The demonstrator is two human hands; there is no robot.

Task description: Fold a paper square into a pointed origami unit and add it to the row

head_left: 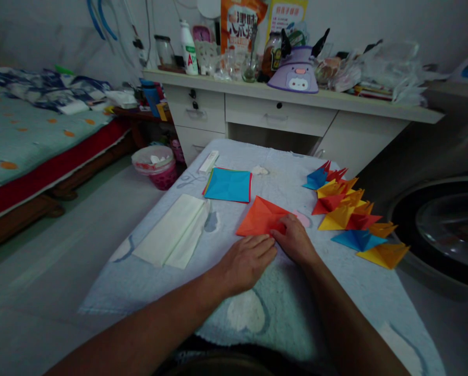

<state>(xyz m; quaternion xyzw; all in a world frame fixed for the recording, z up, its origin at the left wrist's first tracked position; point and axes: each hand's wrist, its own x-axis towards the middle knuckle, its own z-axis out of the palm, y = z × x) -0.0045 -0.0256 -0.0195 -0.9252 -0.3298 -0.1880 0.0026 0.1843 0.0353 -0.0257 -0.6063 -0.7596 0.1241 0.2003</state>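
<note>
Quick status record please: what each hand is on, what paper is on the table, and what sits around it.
left hand: flat on the near edge of the orange paper
right hand: pressing the same sheet's near right corner
surface: table under a pale blue cloth
paper stack: blue sheet on top, beyond the orange one
folded pieces: red, yellow, blue, in a row to the right
white folded sheet: left side
background: cluttered desk, bed
</note>
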